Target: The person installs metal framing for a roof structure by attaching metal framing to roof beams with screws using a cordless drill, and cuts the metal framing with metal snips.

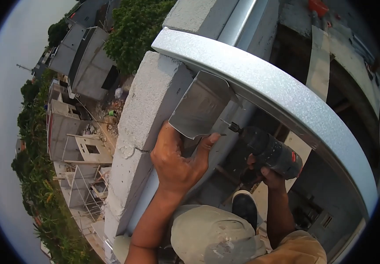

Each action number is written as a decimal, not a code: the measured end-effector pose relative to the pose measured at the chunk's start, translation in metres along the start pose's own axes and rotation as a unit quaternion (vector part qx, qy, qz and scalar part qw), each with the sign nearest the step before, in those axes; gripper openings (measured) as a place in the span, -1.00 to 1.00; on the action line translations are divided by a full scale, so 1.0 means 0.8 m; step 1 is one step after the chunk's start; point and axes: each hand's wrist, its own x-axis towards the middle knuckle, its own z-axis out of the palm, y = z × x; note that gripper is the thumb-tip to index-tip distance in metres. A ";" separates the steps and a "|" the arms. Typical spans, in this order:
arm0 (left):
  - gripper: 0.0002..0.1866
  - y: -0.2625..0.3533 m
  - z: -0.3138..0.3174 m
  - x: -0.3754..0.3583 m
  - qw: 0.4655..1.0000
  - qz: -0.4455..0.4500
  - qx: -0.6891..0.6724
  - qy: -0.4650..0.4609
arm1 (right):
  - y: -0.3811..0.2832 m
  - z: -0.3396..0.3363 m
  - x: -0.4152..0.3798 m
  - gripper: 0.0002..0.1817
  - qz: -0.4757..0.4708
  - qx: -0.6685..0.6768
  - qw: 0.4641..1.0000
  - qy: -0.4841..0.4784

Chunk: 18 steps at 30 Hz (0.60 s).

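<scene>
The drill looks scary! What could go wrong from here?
The drill in the right hand has its bit near the left hand, so a slip might hurt the thumb. The metal piece has thin edges that could cut the fingers by it. Houses stand below, past the wall, so anything dropped over that side might hit something down there.

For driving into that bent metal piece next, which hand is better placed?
Probably the right hand: it grips the drill, whose bit points toward the bent metal piece. The left hand is occupied at the piece's lower edge.
</scene>
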 end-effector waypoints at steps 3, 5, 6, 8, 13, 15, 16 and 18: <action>-0.62 -0.002 -0.010 0.000 0.995 0.005 0.094 -0.029 | -0.010 0.010 0.002 -0.22 -0.005 0.002 1.000 0.020; -0.61 -0.017 -0.011 -0.001 0.993 0.048 0.106 -0.018 | -0.014 0.004 0.002 -0.19 -0.007 -0.044 0.999 -0.018; -0.61 -0.021 -0.010 0.000 0.991 0.071 0.111 -0.013 | -0.019 0.004 0.003 -0.17 -0.008 -0.064 0.997 -0.033; -0.61 -0.023 -0.010 0.001 0.984 0.107 0.143 -0.003 | -0.031 0.015 0.003 -0.14 -0.004 -0.072 0.997 -0.009; -0.63 -0.014 -0.010 0.004 0.981 0.127 0.146 0.000 | -0.051 0.041 0.009 -0.15 -0.057 -0.083 0.993 0.064; -0.66 -0.017 -0.009 0.004 0.981 0.125 0.145 0.006 | -0.057 0.043 0.016 -0.17 -0.083 -0.089 0.988 0.095; -0.66 -0.017 -0.008 0.002 0.981 0.133 0.138 -0.005 | -0.059 0.040 0.017 -0.17 -0.066 -0.125 0.985 0.094; -0.67 -0.017 -0.006 0.003 0.982 0.122 0.145 -0.005 | -0.062 0.042 0.021 -0.17 -0.057 -0.157 0.981 0.101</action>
